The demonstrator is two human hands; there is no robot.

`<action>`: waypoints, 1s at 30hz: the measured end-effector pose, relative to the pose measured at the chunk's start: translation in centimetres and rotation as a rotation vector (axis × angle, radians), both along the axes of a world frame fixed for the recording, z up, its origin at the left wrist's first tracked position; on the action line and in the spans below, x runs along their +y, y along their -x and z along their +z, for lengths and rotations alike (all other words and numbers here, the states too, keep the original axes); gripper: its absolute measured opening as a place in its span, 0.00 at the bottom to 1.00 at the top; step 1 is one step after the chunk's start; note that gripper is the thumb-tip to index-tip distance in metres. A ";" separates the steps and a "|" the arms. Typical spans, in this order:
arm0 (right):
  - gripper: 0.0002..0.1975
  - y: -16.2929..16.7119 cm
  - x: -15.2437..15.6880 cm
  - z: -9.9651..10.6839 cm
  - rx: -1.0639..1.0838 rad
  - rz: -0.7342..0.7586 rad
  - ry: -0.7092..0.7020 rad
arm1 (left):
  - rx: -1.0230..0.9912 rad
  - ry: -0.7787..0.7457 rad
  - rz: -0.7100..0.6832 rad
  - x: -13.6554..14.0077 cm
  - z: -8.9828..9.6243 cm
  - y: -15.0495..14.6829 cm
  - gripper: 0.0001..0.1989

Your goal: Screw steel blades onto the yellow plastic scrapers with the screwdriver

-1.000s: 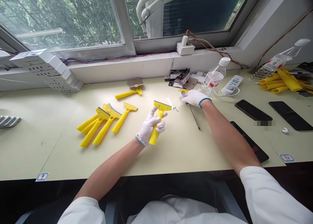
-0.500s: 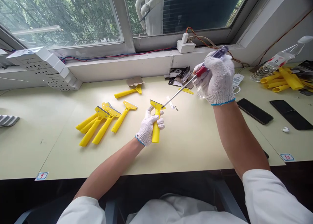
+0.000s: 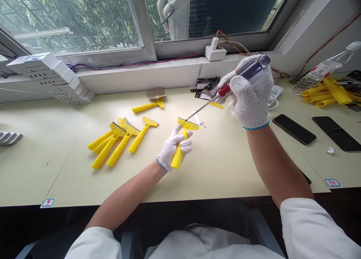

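Over the pale table (image 3: 222, 165), the screwdriver (image 3: 225, 90), slanting from the upper right, could skid off the head of the yellow scraper (image 3: 185, 132) at centre frame if its steep tilt or a loose grip lets it slip; a bump might scatter the tiny screws (image 3: 201, 124) just right. The right hand's (image 3: 252, 97) fingers wrap the screwdriver's handle; the left hand's (image 3: 170, 146) curl round the scraper's.

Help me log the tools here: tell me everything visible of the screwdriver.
The screwdriver has a dark, purplish, translucent-looking handle, red at its front end, and a thin shaft that looks like metal. The gloved right hand grips the handle above the table, slanting it down toward the scraper in the left hand. Its tip is at the scraper's head; how it seats there is too small to tell.
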State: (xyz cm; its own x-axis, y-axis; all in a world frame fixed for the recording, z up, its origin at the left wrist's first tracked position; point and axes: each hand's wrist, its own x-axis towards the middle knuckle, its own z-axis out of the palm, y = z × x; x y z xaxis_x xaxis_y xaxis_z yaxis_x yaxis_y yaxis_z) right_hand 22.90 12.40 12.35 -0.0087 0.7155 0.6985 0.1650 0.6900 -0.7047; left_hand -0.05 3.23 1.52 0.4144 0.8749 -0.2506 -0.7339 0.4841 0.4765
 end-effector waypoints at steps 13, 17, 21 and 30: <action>0.16 1.3 0.1 -1.1 0.057 0.168 -0.055 | -0.021 0.020 0.021 0.1 -0.3 0.1 0.34; 0.16 1.5 -0.1 -1.2 0.042 0.185 -0.043 | -0.006 0.038 0.025 0.2 -0.4 0.1 0.36; 0.13 1.2 -1.2 -0.8 -0.097 0.380 -0.078 | -0.003 0.090 0.052 0.4 -0.3 -0.1 0.37; 0.06 1.3 -3.6 1.2 -0.484 0.470 -0.229 | -0.055 0.134 0.069 0.8 -0.5 -0.2 0.35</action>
State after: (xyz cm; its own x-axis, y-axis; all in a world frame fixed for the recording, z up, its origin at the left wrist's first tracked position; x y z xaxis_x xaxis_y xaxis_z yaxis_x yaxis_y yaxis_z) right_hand 21.62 8.75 13.57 -0.6278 0.3959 0.6702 0.0718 0.8868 -0.4566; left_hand 0.12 3.99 1.03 0.3709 0.8619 -0.3458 -0.7909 0.4883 0.3689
